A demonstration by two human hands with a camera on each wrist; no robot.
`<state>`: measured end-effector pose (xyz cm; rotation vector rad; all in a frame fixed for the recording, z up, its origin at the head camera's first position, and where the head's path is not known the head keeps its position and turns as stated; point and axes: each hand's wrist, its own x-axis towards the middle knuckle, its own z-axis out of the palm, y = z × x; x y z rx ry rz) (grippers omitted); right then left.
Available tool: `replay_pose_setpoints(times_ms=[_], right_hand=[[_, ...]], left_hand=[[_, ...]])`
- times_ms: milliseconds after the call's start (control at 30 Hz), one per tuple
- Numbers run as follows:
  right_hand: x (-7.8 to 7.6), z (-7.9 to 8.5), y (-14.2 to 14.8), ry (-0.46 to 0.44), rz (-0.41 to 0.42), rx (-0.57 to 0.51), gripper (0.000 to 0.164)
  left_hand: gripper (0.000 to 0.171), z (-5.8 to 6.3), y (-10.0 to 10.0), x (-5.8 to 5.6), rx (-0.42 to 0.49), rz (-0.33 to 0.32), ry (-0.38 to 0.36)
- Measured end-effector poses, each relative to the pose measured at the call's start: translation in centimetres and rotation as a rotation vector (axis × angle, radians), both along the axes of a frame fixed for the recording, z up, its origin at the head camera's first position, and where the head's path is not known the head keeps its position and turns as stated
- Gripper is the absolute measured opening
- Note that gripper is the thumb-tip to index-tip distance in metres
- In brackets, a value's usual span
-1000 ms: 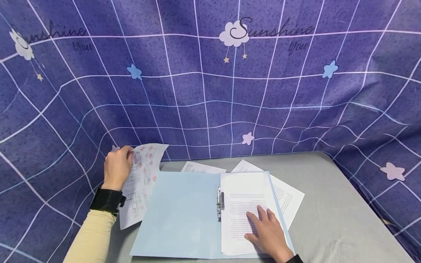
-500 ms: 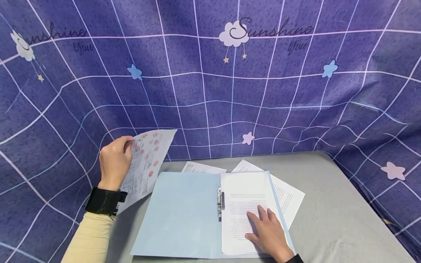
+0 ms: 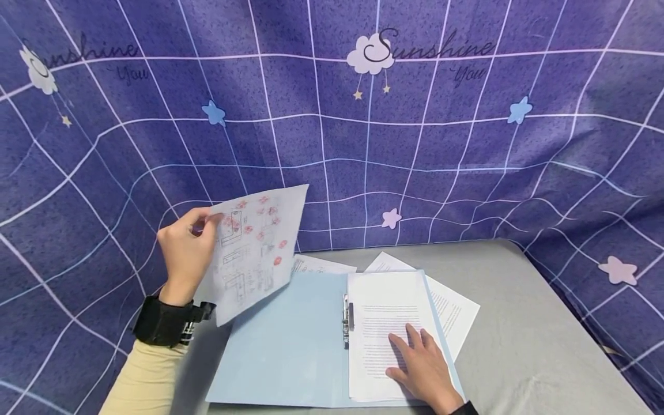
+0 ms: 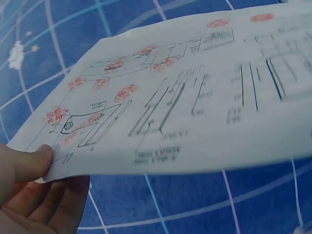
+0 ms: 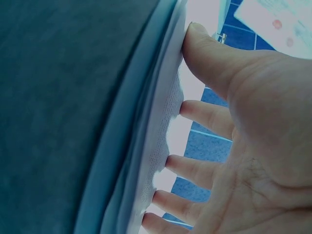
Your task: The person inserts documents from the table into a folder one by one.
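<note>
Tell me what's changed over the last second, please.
The left hand has kept its grip on the drawing sheet, lifting and swinging it rightward until it hides the blue folder's upper left corner in the head view. Nothing was newly grasped or released. The right hand, folder and printed pages stayed put.

we face a purple-blue cloth backdrop (image 3: 347, 141) that wraps round both sides, crossed by pale grid lines and printed with clouds (image 3: 370, 53) and stars (image 3: 619, 271). below it we see a grey tabletop (image 3: 534, 305), rounded at its far right corner.
</note>
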<state>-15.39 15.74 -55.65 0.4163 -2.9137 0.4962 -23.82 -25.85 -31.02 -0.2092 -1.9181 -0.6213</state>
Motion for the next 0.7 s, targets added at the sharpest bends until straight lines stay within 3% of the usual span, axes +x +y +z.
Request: replay_pose_setpoints(times_ms=[267,567,700], right_hand=[[0.0,0.1,0.1,-0.012,-0.012,0.014,0.068],[0.0,0.1,0.2,-0.01,0.008,-0.033,0.067],[0.0,0.6,0.4,0.056,0.02,-0.086,0.06]], left_hand=[[0.012,-1.0,1.2,0.4,0.177,-0.104,-0.171],[0.018,-3.5,3.3,0.2,0.317,-0.237,-0.368],[0.02,-4.5,4.4,0.4,0.361,-0.303,-0.437]])
